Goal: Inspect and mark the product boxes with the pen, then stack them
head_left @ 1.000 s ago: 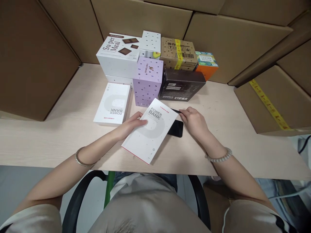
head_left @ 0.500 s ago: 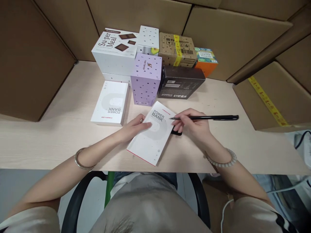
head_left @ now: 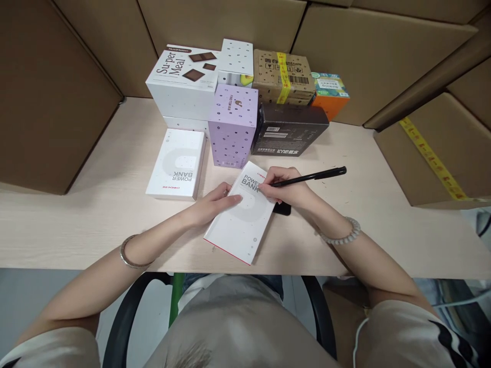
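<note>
A white power bank box [head_left: 241, 220] with a red lower edge lies tilted on the table in front of me. My left hand [head_left: 217, 204] grips its left side, thumb on the top face and the other fingers mostly hidden. In my right hand [head_left: 289, 189] is a black pen [head_left: 322, 174], held in a writing grip. The hand rests at the box's upper right, over the printed words, and hides the pen's tip; whether it touches the box I cannot tell. Partly under the box's right side lies a small black object [head_left: 283, 208], perhaps the pen's cap.
Another white power bank box [head_left: 176, 163] lies to the left. Behind stand a purple box [head_left: 232, 130], a dark box [head_left: 289, 130], a Super Meal box [head_left: 184, 97], a brown taped carton [head_left: 264, 76] and an orange box [head_left: 330, 97]. Large cardboard cartons [head_left: 433, 158] wall the table [head_left: 95, 225].
My right hand has moved left over the box, bringing the pen with it, and the pen now slants more. My left hand still grips the box. The view has shifted slightly.
</note>
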Demonstrator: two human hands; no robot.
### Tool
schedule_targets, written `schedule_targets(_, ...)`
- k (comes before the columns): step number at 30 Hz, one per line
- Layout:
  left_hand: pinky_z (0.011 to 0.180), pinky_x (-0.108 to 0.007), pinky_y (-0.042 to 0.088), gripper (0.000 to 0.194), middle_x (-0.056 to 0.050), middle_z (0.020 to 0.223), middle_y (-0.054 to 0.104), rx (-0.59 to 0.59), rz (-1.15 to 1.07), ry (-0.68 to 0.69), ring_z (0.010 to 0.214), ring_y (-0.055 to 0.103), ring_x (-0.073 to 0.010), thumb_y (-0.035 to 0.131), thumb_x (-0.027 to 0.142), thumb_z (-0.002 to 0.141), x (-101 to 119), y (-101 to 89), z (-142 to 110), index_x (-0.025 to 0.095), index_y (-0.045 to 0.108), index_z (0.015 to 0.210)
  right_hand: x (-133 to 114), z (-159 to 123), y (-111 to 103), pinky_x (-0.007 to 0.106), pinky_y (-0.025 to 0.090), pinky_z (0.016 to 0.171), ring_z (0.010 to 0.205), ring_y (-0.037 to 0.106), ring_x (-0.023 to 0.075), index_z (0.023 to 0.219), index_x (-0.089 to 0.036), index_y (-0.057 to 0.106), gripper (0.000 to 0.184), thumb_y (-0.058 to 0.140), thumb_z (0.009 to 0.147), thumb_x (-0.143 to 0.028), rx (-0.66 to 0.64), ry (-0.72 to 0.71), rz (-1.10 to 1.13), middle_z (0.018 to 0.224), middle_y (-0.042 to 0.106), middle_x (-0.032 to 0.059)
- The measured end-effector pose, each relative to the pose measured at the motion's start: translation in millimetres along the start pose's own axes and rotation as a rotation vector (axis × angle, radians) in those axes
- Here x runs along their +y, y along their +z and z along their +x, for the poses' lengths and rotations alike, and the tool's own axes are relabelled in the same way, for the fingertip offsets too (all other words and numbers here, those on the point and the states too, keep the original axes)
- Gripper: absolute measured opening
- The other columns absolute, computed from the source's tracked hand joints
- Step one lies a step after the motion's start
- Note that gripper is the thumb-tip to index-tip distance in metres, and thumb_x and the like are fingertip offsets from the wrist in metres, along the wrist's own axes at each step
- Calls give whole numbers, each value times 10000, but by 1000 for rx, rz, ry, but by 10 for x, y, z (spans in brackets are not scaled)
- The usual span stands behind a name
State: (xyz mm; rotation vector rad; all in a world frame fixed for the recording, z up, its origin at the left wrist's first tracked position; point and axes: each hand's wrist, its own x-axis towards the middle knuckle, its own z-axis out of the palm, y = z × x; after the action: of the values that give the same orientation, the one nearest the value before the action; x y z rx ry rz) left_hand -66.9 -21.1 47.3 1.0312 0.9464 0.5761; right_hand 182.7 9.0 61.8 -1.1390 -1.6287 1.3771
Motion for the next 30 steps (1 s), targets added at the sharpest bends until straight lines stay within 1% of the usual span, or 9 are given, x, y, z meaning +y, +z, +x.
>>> schedule_targets(4,714,-332,595,566,-47,991,759,-3,7,0,890,764,-245,865,644,848,4,-6,-1,203,584,1064,-7,-14,7,205,343,366,383,443,61,667,-235,562,325,837,792,-353,-13,9,6,498,581,-63)
schedule_targets(10,730,-319,594,574,-29,998,742,-31,2,7,894,745,-219,871,650,843,14,-5,-13,206,588,1072,-42,-10,23,208,374,398,425,482,62,655,-220,593,269,806,786,-319,-6,2,-31,542,594,-53)
schedule_targets(17,681,-300,574,599,-34,1008,738,7,36,-13,890,744,-217,865,667,830,22,15,-36,207,584,1090,-74,-22,37,219,380,402,419,472,64,650,-226,580,256,799,764,-294,21,11,-43,533,591,-58)
schedule_targets(23,683,-294,579,618,-36,1003,733,15,26,-6,880,739,-206,871,676,818,9,13,-25,200,584,1087,-88,-24,10,225,367,404,421,476,70,663,-228,586,256,804,772,-305,-8,31,-51,528,587,-59)
schedule_targets(27,692,-304,585,588,-42,1020,743,4,51,8,911,752,-226,845,668,851,-13,-7,-9,205,592,1111,-81,-11,11,241,367,416,420,469,83,692,-238,582,260,802,790,-337,-31,51,-61,507,574,-63)
schedule_targets(29,702,-310,587,566,-45,1028,748,1,70,11,925,755,-233,829,660,872,-16,-17,-6,208,592,1116,-89,-8,-13,253,360,428,434,464,90,717,-245,580,267,800,796,-373,-21,38,-62,533,583,-59)
schedule_targets(30,704,-311,587,557,-44,1027,750,1,74,12,925,754,-233,824,656,877,-15,-21,-6,210,589,1115,-97,-7,-44,258,369,448,461,476,95,732,-248,577,269,802,792,-383,9,9,-70,570,599,-53)
